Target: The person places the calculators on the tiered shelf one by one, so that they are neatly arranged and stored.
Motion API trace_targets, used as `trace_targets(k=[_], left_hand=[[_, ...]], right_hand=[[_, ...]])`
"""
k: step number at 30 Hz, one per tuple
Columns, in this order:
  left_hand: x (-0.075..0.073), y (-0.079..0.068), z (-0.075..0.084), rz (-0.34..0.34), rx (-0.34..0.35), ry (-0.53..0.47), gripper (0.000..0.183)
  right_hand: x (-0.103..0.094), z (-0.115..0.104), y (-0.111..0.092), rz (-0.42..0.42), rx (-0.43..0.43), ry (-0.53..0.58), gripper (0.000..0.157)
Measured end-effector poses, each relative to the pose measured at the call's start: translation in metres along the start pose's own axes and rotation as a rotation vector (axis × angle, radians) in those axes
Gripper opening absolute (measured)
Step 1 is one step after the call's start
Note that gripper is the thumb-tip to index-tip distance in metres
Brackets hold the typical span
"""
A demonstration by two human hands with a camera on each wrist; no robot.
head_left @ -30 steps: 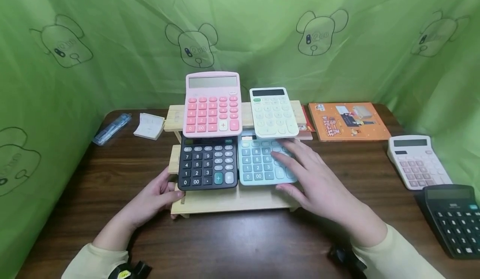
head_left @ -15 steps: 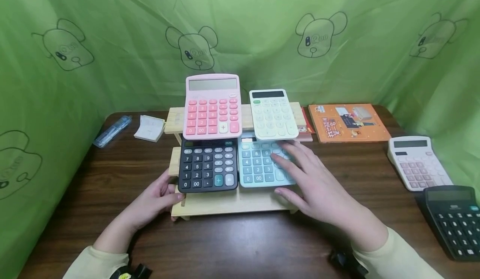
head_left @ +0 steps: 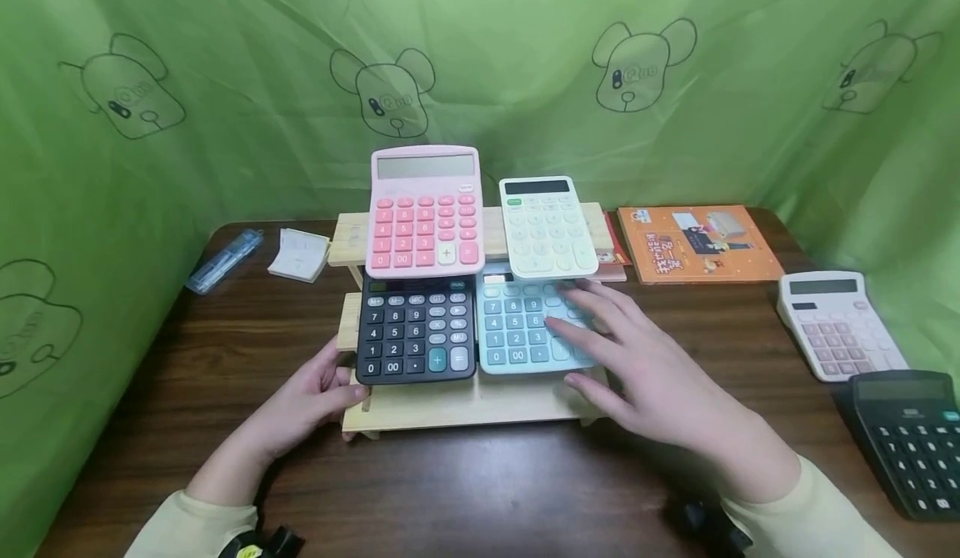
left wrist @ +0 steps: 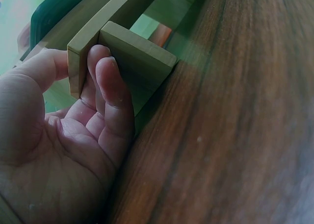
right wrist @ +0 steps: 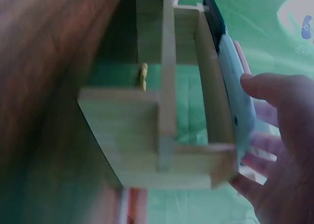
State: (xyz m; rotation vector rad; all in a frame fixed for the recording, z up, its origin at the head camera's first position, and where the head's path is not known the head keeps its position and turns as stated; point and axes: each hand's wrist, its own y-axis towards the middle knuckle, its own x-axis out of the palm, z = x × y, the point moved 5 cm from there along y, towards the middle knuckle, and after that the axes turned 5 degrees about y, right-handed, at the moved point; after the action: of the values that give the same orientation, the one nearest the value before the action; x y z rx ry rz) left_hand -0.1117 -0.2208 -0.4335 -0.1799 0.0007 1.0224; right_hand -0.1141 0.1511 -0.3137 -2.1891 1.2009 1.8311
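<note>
A stepped wooden rack [head_left: 465, 404] stands mid-table with calculators propped on its tiers. My left hand [head_left: 311, 395] grips the left end of its lowest board; in the left wrist view the thumb lies on one face of the board [left wrist: 83, 52] and the fingers curl behind it. On the middle tier, a black calculator [head_left: 417, 333] leans beside a light blue calculator [head_left: 517, 324]. My right hand [head_left: 637, 366], fingers loosely spread, overlaps the blue one's right side, covering some keys. Above sit a pink calculator [head_left: 425, 212] and a pale green-white calculator [head_left: 549, 228].
An orange book [head_left: 697, 243] lies behind the rack to the right. A white-and-pink calculator [head_left: 840, 324] and a large black calculator [head_left: 907, 445] lie at the right. A white paper pad [head_left: 298, 254] and a clear blue case [head_left: 225, 261] are back left. Green fabric [head_left: 510, 7] encloses the table.
My right hand has shifted slightly to the right, its thumb drawing back from the blue calculator's lower edge. The left hand keeps its grip, and the calculators stay in place.
</note>
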Motion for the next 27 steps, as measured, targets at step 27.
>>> trace_targets(k=[27], left_hand=[[-0.001,0.0,0.001,0.008,-0.015,-0.015,0.071]], right_hand=[[-0.066,0.191,-0.114,-0.116,0.978,-0.117,0.103]])
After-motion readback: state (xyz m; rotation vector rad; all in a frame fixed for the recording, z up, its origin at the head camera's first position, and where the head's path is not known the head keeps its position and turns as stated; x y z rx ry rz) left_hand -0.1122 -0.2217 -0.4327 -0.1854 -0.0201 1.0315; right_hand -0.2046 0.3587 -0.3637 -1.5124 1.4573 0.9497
